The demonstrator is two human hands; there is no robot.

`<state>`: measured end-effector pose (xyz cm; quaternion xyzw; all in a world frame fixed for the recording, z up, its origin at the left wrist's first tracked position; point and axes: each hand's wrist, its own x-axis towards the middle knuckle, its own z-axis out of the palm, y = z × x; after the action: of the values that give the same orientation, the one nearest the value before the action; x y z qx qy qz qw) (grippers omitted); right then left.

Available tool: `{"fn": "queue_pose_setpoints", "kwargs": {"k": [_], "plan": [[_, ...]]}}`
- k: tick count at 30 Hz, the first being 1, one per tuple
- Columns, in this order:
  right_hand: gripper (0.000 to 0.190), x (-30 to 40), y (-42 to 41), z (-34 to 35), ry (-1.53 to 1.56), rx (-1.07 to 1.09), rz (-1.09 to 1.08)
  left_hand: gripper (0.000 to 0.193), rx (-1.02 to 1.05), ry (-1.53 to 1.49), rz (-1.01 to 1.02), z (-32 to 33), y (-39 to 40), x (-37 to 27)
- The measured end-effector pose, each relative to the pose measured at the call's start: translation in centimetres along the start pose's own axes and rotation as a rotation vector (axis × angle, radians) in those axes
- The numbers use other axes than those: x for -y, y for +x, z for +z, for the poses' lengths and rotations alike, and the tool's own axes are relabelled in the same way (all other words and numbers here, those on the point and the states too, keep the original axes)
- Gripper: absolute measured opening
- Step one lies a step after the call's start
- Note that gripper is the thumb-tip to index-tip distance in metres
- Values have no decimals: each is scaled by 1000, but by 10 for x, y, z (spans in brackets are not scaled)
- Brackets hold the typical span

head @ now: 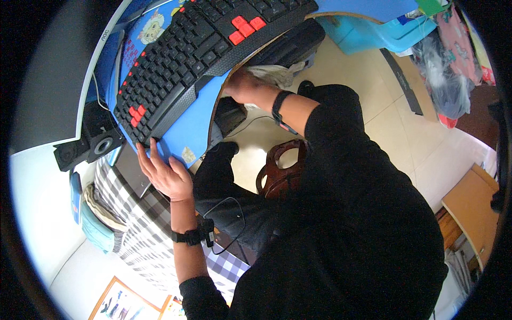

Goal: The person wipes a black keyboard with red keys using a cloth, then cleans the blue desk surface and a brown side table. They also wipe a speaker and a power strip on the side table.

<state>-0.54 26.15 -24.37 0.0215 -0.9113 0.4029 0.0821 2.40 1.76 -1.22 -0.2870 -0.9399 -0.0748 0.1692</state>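
The fingertips of my left hand (166,174) rest at the near left corner of a black keyboard with red keys (176,60). Its fingers are spread and hold nothing, and the palm is by the edge of the blue desk top (182,124). Below the desk's curved front edge, my right hand (244,86) is blurred and partly hidden. A pale crumpled cloth (276,74) lies beside it, and dark objects (230,114) are under the desk nearby. I cannot tell whether the right hand grips anything.
A monitor (60,92) and a black speaker (102,142) stand at the left. My legs straddle a brown wooden stool or chair part (286,170). A blue plastic bin (352,34) and hanging plastic bags (442,76) are at the upper right. A checked bed cover (138,236) lies lower left.
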Motion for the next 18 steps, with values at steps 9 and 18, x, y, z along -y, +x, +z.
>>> {"fn": "queue_pose_setpoints", "kwargs": {"k": [9,18], "plan": [[14,-18,-64,3,-671,361,-623,53,-9,11,-16,1,-2,-1],[9,-34,-53,-8,-784,406,-936,53,-28,19,4,1,-1,0]]}}
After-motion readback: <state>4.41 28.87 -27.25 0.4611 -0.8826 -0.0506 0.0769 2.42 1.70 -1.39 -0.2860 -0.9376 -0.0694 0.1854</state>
